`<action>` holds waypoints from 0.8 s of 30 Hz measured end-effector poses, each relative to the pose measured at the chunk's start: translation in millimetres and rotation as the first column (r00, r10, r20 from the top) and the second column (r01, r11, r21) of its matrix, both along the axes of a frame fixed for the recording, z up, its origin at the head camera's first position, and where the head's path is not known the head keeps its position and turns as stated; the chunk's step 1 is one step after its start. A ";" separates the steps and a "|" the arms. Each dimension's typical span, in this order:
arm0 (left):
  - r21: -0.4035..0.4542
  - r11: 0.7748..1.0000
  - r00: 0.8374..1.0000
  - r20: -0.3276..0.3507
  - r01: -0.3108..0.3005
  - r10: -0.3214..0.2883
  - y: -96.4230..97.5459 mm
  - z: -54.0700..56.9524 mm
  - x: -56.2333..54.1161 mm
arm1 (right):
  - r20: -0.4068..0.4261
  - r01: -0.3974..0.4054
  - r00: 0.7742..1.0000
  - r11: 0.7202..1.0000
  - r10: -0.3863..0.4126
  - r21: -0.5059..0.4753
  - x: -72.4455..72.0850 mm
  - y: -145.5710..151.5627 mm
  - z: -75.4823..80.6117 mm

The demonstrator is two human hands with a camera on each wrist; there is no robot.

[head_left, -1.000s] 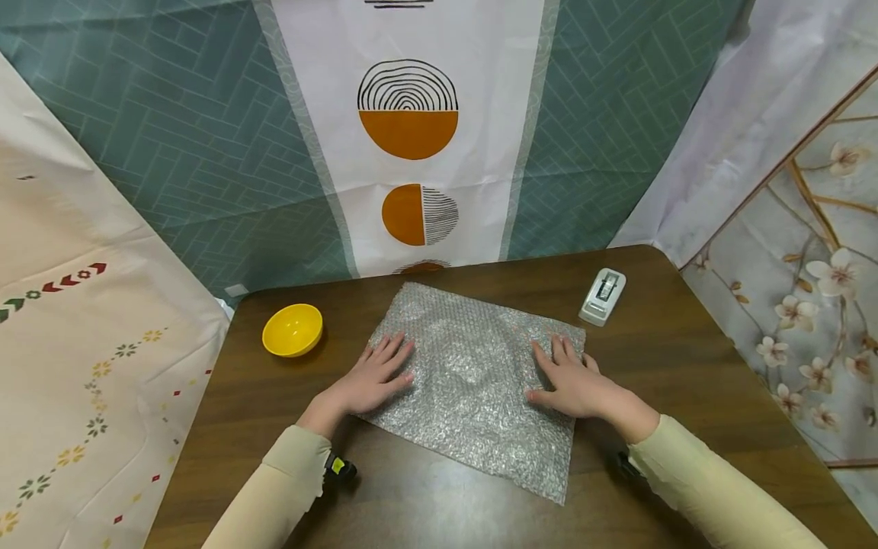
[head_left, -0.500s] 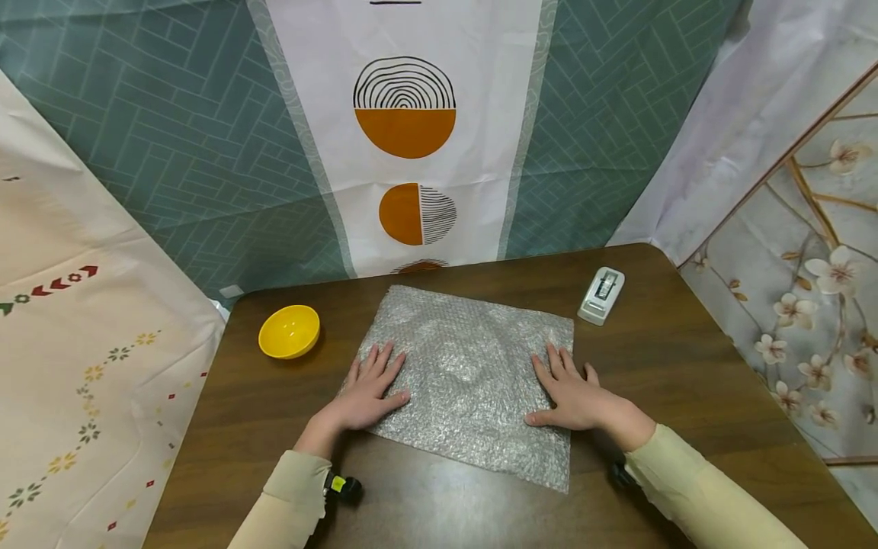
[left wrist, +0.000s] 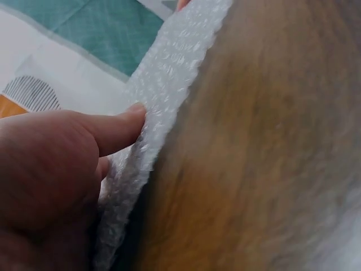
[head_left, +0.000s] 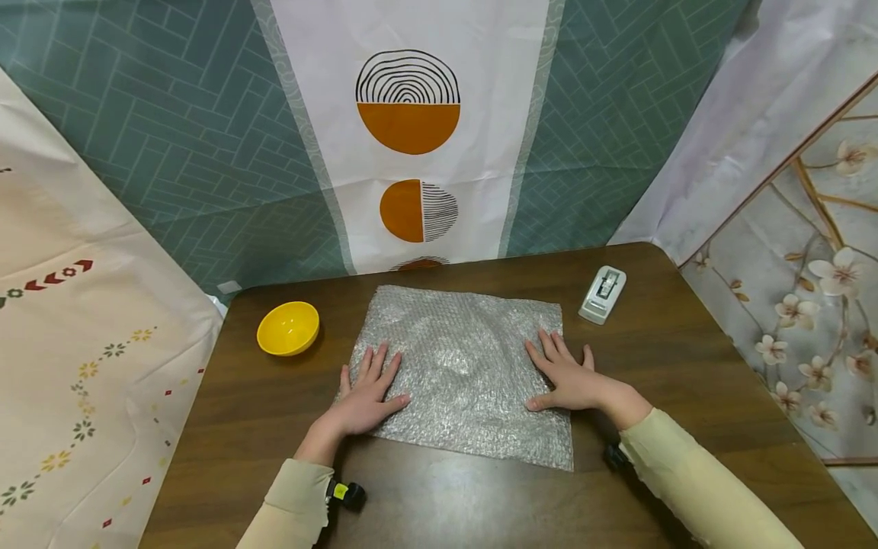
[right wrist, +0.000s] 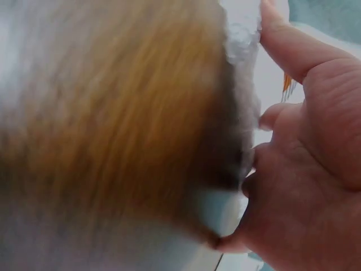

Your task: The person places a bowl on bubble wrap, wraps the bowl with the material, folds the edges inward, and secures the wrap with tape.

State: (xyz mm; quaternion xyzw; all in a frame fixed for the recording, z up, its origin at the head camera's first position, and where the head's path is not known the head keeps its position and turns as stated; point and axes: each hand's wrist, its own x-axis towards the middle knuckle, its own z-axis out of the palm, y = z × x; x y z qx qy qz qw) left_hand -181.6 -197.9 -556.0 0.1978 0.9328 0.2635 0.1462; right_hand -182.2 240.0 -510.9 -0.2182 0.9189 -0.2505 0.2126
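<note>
A sheet of bubble wrap (head_left: 459, 366) lies flat on the wooden table, its near right corner angled toward the person. On its left edge my left hand (head_left: 366, 396) rests with fingers spread and straight. My right hand (head_left: 565, 377) touches the right edge the same way, its little finger out past the sheet. In the left wrist view the thumb of the left hand (left wrist: 62, 152) presses the bubble wrap (left wrist: 163, 84) near its front edge. The right wrist view shows the right hand (right wrist: 316, 130) with fingertips at the bubble wrap's edge (right wrist: 242, 51).
A yellow bowl (head_left: 288, 329) stands at the back left of the table (head_left: 439, 511). Toward the back right lies a small white device with a dark slot (head_left: 603, 295). Patterned cloths hang behind the table and at both sides.
The bubble wrap has turned counterclockwise and shifted slightly left under both hands, so its far edge runs closer to level. Both hands stay spread on it; the left has slid slightly nearer.
</note>
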 end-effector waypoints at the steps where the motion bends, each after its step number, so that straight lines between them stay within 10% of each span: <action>1: 0.000 1.000 1.000 -0.003 -0.010 0.010 0.7 0.8 0.8 | -0.015 -0.003 1.000 1.000 0.003 -0.002 -2.5 0.5 -0.1; 13: -0.026 0.996 0.996 -0.034 -0.082 0.081 11.6 1.5 6.9 | -0.098 0.127 0.988 0.989 -0.119 0.080 2.6 -37.0 13.8; 24: -0.054 0.981 0.982 -0.016 -0.186 0.186 20.3 -1.4 11.5 | -0.086 0.090 0.993 0.993 -0.084 0.075 4.8 -47.1 -8.9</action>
